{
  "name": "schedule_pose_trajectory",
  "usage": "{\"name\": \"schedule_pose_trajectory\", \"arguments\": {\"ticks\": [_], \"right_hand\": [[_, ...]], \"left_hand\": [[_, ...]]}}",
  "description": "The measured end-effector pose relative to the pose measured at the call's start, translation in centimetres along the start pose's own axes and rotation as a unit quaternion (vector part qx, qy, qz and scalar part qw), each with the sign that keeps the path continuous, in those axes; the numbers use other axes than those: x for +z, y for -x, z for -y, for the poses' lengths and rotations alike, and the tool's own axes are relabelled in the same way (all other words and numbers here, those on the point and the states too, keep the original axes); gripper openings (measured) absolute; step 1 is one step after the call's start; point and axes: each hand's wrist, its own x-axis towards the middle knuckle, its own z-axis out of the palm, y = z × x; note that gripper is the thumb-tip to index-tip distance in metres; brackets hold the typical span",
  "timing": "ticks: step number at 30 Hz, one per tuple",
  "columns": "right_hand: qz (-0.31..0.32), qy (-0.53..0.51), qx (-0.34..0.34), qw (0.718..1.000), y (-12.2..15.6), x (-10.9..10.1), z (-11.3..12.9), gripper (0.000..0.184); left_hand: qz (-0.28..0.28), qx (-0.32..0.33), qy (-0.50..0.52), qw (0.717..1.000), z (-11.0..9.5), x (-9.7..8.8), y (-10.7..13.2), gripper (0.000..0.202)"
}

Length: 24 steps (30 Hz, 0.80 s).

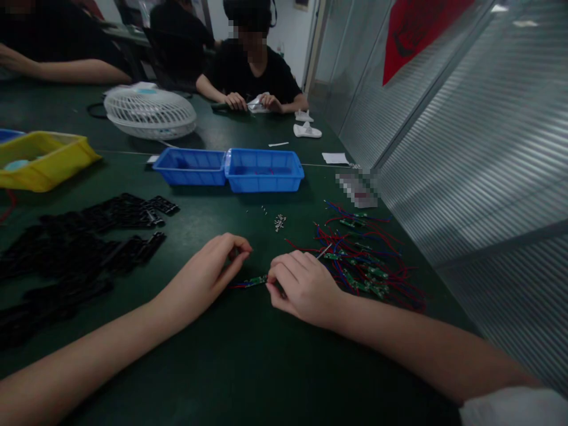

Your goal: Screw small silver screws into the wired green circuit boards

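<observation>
A small green circuit board (252, 281) with red and blue wires lies on the dark green table (248, 367) between my hands. My left hand (208, 273) curls beside its left end, fingers pinched together near the wires. My right hand (302, 285) is closed over the board's right end and grips a thin metal tool (323, 252) that sticks out past the knuckles. A heap of similar wired boards (368, 260) lies just right of my right hand. A few tiny screws (279, 222) are scattered beyond my hands.
Black plastic parts (84, 236) are piled at the left. Two blue bins (231, 170) stand mid-table, a yellow bin (42, 158) far left, and a white fan (149, 112) lies behind them. Another person (251, 71) works at the far end. A glass partition (465, 136) borders the right.
</observation>
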Motion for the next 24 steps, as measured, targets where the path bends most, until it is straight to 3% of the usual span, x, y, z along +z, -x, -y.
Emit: {"name": "schedule_pose_trajectory", "arguments": {"ticks": [4,10,19,24], "right_hand": [[-0.007,0.011,-0.017,1.0,0.17,0.34,-0.02,0.014],[0.001,0.024,-0.022,0.999,0.26,0.64,0.01,0.012],[-0.001,0.007,-0.011,1.0,0.29,0.79,0.02,0.011],[-0.001,-0.021,-0.005,1.0,0.34,0.91,-0.02,0.022]], "left_hand": [[0.014,0.007,0.009,1.0,0.76,0.29,1.05,0.02],[0.062,0.051,0.019,0.997,-0.11,0.26,0.93,0.022],[0.006,0.029,0.032,0.999,0.25,0.54,1.29,0.024],[0.01,0.045,0.019,0.999,-0.04,0.3,1.34,0.021]]}}
